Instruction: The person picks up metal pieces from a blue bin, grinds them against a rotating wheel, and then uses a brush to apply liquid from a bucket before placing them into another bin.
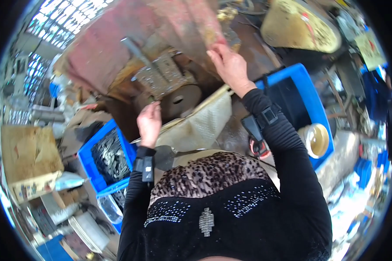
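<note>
My left hand pinches a small part near the holed disc; my right hand touches the far reddish cover; whether clamped, I cannot tell.

Draped reddish-pink sheet: matt, stained, rough-looking. Straight grey bar: metal, smooth, faint sheen. Blocky grey-brown plate: metal, glossy, speckled. Round brown-grey disc: metal, dull. Creased off-white sheet: woven-looking, matt. Rectangular blue bin: smooth plastic. Small dark pieces inside: metallic-looking, shiny. Tan box: cardboard, matt, stained.
</note>
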### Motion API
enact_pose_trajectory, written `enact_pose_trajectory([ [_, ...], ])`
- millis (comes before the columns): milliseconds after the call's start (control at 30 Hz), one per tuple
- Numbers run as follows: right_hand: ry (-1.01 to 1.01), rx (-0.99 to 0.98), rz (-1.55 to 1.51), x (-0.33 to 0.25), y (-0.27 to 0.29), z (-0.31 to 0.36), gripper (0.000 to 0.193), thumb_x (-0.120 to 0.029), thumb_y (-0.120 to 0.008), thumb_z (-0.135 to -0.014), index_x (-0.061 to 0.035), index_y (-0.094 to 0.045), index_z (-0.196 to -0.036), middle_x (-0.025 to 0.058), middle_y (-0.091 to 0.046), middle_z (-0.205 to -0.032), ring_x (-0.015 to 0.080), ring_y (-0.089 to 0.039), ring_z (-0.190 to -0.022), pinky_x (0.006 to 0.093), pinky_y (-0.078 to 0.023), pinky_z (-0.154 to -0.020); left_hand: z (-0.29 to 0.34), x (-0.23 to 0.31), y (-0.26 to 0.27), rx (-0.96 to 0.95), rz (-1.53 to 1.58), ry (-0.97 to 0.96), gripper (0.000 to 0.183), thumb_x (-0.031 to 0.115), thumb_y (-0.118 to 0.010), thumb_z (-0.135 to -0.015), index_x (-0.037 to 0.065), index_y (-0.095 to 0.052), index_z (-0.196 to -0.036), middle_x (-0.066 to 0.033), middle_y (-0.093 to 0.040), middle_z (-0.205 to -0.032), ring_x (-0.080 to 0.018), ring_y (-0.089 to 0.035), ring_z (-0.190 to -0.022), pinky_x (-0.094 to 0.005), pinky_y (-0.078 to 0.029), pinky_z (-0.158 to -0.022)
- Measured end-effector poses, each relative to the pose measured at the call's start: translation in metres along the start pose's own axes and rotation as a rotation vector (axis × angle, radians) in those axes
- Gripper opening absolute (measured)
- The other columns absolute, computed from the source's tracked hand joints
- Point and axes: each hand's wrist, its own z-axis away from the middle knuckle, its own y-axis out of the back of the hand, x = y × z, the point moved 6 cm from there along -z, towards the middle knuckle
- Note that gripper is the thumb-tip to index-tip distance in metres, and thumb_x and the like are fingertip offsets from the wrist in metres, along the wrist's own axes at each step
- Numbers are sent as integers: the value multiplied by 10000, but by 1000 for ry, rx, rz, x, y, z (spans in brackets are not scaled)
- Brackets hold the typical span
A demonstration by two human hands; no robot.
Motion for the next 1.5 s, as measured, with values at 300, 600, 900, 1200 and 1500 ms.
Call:
enact_pose_trajectory([
  [300, 228, -319, 111, -121, -95, -68, 549, -548, -455, -964, -102, -527, -1275, 206, -695, -909, 391, -667, -896, 484, -511, -773, 5, 16, 10, 19, -88, -6, 183, 209, -655, -890, 40, -710, -931, -159, -698, -901, -348, -660, -847, -413, -530, -765],
  [600, 277, -330, 382, -171, -137, -112, 680, -641, -345, -958, -74, -529, -1284, 267, -653, -1114, 430, -613, -1069, 508, -467, -903, 19, 29, 20, 24, -118, 6, 203, 243, -606, -895, 62, -685, -846, -133, -672, -824, -350, -644, -796, -452, -518, -725],
  [900, 388, -361, 630, -173, -145, -124, 599, -574, -317, -993, -52, -565, -1148, 246, -667, -1073, 433, -621, -1030, 520, -482, -853, 37, 43, 71, 310, 233, -115, 142, 152, -621, -858, 112, -703, -967, -103, -652, -813, -335, -640, -838, -438, -524, -713],
  [1200, 402, -320, 639, -172, -141, -125, 562, -533, -298, -1016, -44, -563, -1099, 250, -676, -1008, 451, -629, -963, 525, -487, -813, 151, -75, 201, 455, -216, 284, 205, 38, -624, -769, 82, -686, -959, -120, -620, -850, -338, -630, -804, -444, -527, -691],
  [1500, 363, -328, 650, -178, -132, -119, 560, -540, -312, -1012, -43, -558, -1089, 254, -677, -983, 458, -631, -941, 528, -490, -793, 178, -181, 190, 194, -705, 491, 159, 135, -601, -784, 111, -670, -925, -108, -631, -899, -317, -628, -903, -441, -511, -755],
])
